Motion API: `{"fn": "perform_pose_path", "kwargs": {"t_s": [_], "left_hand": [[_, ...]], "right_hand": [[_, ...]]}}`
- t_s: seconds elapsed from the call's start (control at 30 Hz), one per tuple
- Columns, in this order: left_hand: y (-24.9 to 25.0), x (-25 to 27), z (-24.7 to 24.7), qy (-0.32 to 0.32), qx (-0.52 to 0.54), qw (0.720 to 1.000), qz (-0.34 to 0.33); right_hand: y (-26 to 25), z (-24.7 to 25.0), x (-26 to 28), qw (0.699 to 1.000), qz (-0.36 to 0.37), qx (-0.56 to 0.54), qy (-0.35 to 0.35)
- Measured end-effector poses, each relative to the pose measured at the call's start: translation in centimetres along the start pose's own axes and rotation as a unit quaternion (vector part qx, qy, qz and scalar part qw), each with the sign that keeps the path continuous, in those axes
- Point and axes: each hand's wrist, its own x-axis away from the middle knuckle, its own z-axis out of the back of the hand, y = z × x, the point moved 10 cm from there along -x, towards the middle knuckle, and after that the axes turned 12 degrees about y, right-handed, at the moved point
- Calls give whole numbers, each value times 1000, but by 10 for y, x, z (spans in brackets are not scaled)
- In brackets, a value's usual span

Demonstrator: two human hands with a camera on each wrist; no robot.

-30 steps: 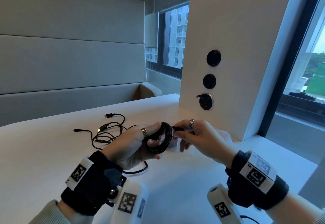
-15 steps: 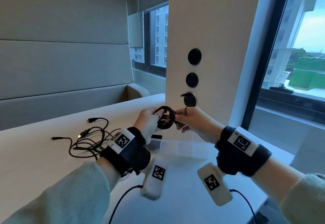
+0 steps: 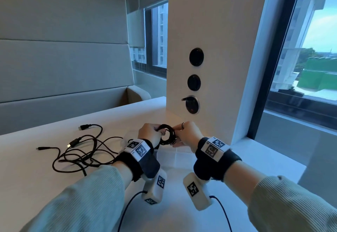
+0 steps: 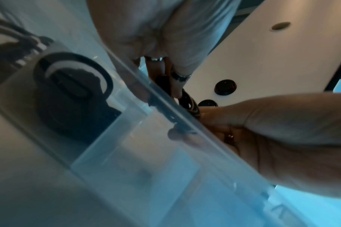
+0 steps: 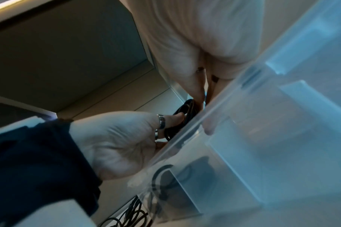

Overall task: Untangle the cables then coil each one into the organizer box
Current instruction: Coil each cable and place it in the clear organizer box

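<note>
A small black cable coil hangs just above the far side of the translucent organizer box. My left hand grips the coil's left side, with a finger through the loop. From the other side, my right hand pinches it. In the left wrist view the coil sits between my ringed fingers, just beyond the box rim. Another coiled black cable lies in a box compartment, seen through the wall. Loose tangled black cables lie on the table to the left.
A white pillar with three round black sockets stands right behind the hands; the lowest socket holds a plug. The white table ends at the right by the window. Thin wrist-camera leads hang in the foreground.
Both hands carried the coil away from me, up over the box and close to the pillar. The cable tail that hung below my left hand no longer shows.
</note>
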Motion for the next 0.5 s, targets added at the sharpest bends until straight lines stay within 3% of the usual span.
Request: {"fn": "perform_pose_path", "kwargs": {"t_s": [0.13, 0.3, 0.5], "left_hand": [[1, 1, -3, -18, -60, 998, -24], [8, 9, -12, -58, -41, 996, -46], [11, 18, -24, -110, 21, 994, 15]], "right_hand": [[8, -5, 0, 999, -39, 5, -5], [8, -7, 2, 999, -3, 49, -14], [4, 0, -1, 1000, 11, -21, 20]]}}
